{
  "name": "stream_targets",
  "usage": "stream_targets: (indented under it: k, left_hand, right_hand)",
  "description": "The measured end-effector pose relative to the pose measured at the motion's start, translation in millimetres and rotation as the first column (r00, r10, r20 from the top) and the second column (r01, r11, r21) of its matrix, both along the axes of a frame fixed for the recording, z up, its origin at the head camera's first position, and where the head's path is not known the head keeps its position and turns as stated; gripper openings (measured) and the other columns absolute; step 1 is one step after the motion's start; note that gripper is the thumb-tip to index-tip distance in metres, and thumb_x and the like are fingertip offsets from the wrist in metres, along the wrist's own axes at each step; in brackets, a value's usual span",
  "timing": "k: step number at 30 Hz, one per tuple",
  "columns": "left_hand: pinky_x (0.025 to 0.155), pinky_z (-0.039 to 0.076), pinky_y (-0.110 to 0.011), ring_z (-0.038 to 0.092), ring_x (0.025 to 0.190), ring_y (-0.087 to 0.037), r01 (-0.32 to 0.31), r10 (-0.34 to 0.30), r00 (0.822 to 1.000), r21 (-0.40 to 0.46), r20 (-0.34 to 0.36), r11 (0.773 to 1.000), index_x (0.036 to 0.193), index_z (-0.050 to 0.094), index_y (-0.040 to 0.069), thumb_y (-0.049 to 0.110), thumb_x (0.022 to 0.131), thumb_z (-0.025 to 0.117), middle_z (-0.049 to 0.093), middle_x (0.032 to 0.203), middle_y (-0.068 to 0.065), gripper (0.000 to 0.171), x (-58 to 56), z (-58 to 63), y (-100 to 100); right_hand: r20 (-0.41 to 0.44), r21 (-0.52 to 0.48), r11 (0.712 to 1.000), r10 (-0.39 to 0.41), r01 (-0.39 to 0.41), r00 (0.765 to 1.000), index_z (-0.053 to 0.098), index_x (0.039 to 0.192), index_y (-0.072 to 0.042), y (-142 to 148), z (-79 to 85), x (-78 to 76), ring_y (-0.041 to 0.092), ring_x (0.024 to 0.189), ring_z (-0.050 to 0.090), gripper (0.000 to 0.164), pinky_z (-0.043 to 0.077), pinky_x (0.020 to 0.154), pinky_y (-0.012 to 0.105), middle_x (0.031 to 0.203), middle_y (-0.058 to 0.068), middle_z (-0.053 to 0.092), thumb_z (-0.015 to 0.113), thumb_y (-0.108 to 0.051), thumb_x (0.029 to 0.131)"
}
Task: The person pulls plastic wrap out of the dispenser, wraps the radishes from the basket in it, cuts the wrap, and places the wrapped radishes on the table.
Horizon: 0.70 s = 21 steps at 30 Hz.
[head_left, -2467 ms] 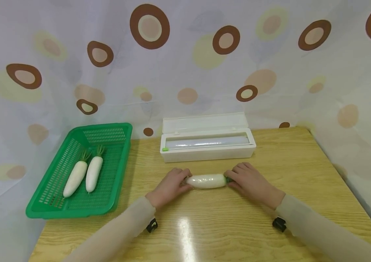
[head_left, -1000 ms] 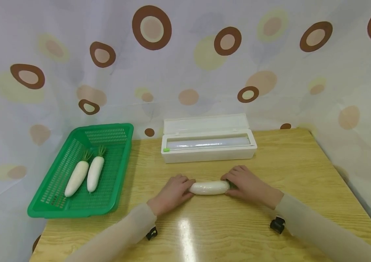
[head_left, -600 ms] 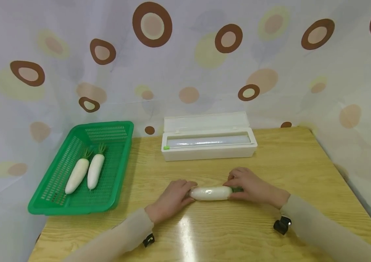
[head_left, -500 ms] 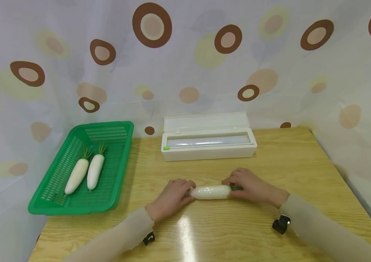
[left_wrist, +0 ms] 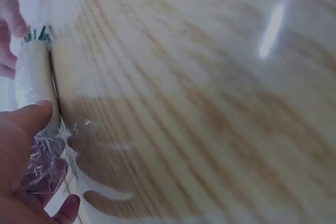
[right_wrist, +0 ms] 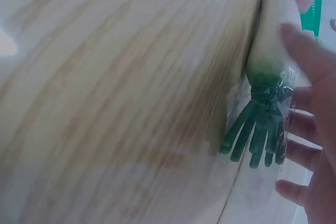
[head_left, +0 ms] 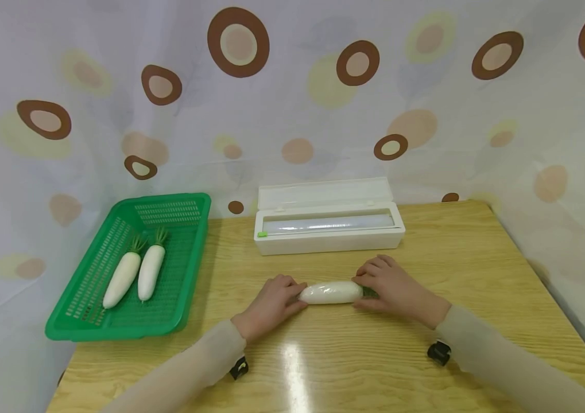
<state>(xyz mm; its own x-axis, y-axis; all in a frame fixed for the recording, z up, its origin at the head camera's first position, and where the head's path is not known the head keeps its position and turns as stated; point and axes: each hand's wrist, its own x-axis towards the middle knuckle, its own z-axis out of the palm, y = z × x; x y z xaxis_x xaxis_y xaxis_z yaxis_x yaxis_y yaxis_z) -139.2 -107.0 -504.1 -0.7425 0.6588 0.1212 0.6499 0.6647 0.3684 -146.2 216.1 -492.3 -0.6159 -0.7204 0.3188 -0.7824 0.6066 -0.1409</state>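
Note:
A white radish (head_left: 331, 292) wrapped in clear plastic film lies crosswise on the wooden table, its cut green tops (right_wrist: 255, 129) pointing right. My left hand (head_left: 271, 304) holds the root end; in the left wrist view its thumb lies on the radish, and loose crumpled film (left_wrist: 46, 156) bunches by the fingers. At the leafy end my right hand (head_left: 398, 291) holds the radish between thumb and fingers. Film spreads past the green stems in the right wrist view. Behind the radish stands an open white cling film box (head_left: 329, 241) with a roll (head_left: 328, 223) inside.
A green plastic basket (head_left: 191, 287) at the left holds two bare white radishes, one (head_left: 121, 280) beside the other (head_left: 151, 272). The box's lid (head_left: 323, 194) is raised near the patterned curtain (head_left: 292, 103). Wooden table surface (head_left: 354, 367) lies in front of the hands.
Both hands have shifted the radish toward me and then, since half a second ago, back slightly away. The hands stay at its two ends. The basket and box stay put.

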Motion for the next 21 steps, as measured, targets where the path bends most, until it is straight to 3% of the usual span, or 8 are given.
stream_targets:
  k: [6,11,16,21]
  left_hand:
    - [0.09,0.048,-0.041,0.063,0.099,-0.02,-0.11,0.101,0.99,0.081,0.1,0.991,0.124,0.07,0.012,0.031,0.099,0.073,0.074,0.111,-0.003,0.032,-5.1,-3.5,1.6]
    - [0.087,0.049,-0.04,0.061,0.095,-0.019,-0.139,0.137,0.99,0.135,0.028,0.981,0.11,0.073,0.014,0.031,0.095,0.077,0.071,0.103,-0.001,0.022,-5.5,-1.8,0.6]
    - [0.089,0.048,-0.041,0.062,0.096,-0.019,-0.126,0.129,0.992,0.141,-0.008,0.982,0.112,0.076,0.013,0.03,0.096,0.076,0.071,0.102,-0.001,0.023,-4.9,0.8,0.3]
    - [0.089,0.048,-0.041,0.064,0.097,-0.021,-0.117,0.122,0.992,0.117,-0.038,0.986,0.117,0.076,0.011,0.029,0.096,0.076,0.073,0.104,-0.002,0.027,-4.3,-0.2,0.3]
  right_hand:
    - [0.05,0.029,1.0,-0.01,0.008,0.999,0.077,0.116,-0.004,-1.4,-3.4,-5.1,0.029,0.108,0.059,0.039,0.044,0.102,0.054,0.109,0.006,0.067,0.081,-0.034,0.091]
    - [0.064,0.059,0.998,0.001,-0.005,0.998,0.076,0.12,-0.002,-0.3,-2.7,-11.2,0.031,0.108,0.059,0.04,0.043,0.101,0.056,0.107,0.007,0.066,0.077,-0.033,0.095]
    - [0.032,0.116,0.993,-0.021,0.018,0.999,0.074,0.123,-0.002,-2.3,0.5,-13.9,0.033,0.112,0.057,0.044,0.04,0.104,0.066,0.111,0.008,0.065,0.076,-0.036,0.095]
    - [0.012,0.075,0.997,-0.028,0.027,1.0,0.07,0.124,-0.005,-6.5,1.1,-13.6,0.033,0.113,0.058,0.046,0.037,0.108,0.067,0.112,0.007,0.067,0.077,-0.038,0.094]
